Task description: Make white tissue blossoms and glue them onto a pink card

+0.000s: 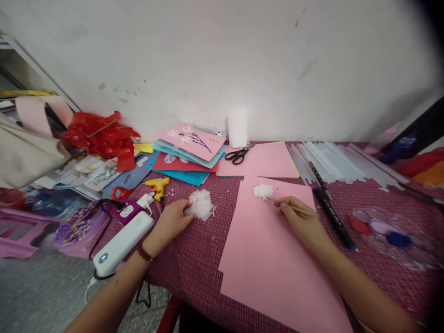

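My right hand [300, 222] is closed around a thin pale stick [300, 209], pen-fashion. The stick's tip meets a fluffy white paper cluster [262, 191] near the top of a large pink sheet [274, 259]. To the left, my left hand [172, 221] has its thumb and fingers drawn together at the edge of a loose pile of thin white paper pieces [201, 204], pinching that edge. A beaded bracelet circles the left wrist. Small white scraps lie beside the pile on the checked tablecloth [208, 249].
Behind lie black-handled scissors [237, 156] and flower cards [194, 138]. A yellow glue gun [158, 186], purple power strip [128, 210] and white power bank [123, 243] are left. Markers [335, 219], clear glue sticks [329, 162] and a clear paint palette [391, 231] are right.
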`<state>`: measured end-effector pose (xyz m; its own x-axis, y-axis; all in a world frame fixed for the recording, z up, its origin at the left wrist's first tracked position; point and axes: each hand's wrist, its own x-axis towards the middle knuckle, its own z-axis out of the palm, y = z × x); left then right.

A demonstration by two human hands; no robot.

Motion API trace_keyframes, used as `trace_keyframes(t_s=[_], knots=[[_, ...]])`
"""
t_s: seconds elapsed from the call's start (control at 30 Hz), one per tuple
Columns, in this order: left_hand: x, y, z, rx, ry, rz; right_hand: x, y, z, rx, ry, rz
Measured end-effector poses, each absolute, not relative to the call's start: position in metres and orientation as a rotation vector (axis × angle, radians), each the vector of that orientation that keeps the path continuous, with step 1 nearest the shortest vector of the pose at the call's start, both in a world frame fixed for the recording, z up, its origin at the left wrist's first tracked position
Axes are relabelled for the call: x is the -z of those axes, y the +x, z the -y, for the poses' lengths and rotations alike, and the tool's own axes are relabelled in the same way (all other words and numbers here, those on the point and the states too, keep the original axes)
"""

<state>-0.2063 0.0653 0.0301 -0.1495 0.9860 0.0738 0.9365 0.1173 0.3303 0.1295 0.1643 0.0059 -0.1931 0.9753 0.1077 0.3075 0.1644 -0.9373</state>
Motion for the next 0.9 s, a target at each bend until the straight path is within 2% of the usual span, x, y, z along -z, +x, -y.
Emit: trace_keyframes(t_s=[0.17,0.57,0.9], knots=[[-0.024,-0.205,-0.065,-0.359,2.04,-2.269,-0.002,0.131,-0.166,-1.052,-1.241,1.655],[-0.026,-0.237,-0.072,-0.848,1.361,-2.087,-0.001,0.13,-0.166,-1.064,-1.245,1.633],[-0.029,-0.227,-0.068,-0.858,1.409,-2.005,0.003,0.131,-0.166,-1.072,-1.231,1.66]])
